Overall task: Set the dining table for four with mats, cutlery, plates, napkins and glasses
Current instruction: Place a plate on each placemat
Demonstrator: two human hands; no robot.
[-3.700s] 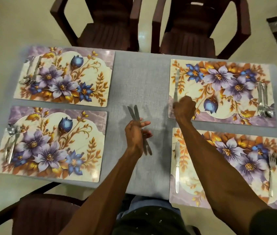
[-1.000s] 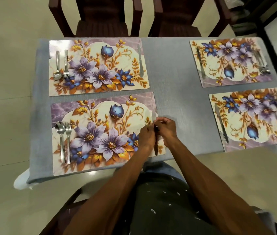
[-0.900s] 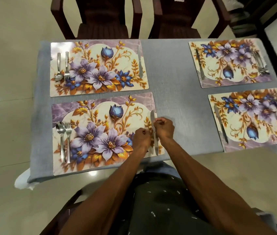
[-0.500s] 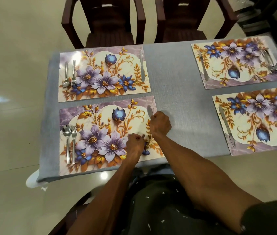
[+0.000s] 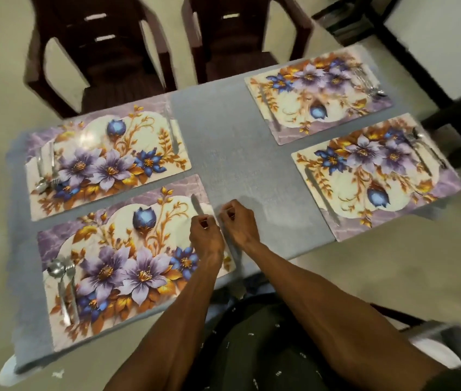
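Four floral mats lie on the grey tablecloth (image 5: 235,142): near-left mat (image 5: 116,266), far-left mat (image 5: 105,162), far-right mat (image 5: 319,94), near-right mat (image 5: 376,176). Each carries a spoon and fork at its outer edge and a knife at its inner edge. My left hand (image 5: 206,238) is curled over the near-left knife (image 5: 197,206); only the blade shows above the fingers. My right hand (image 5: 237,221) sits just right of it at the mat's edge, fingers curled, nothing visible in it. The near-left spoon and fork (image 5: 64,289) lie side by side.
Two dark brown chairs (image 5: 102,52) (image 5: 237,38) stand at the far side. A dark furniture frame (image 5: 364,21) is at the top right. Another chair's edge (image 5: 435,342) shows at the bottom right, by my body. The table's near edge runs just below my hands.
Both knives once in my left hand now lie on the left mats. In the last half second my left hand rose onto the near-left knife and my right hand slid off it rightward.
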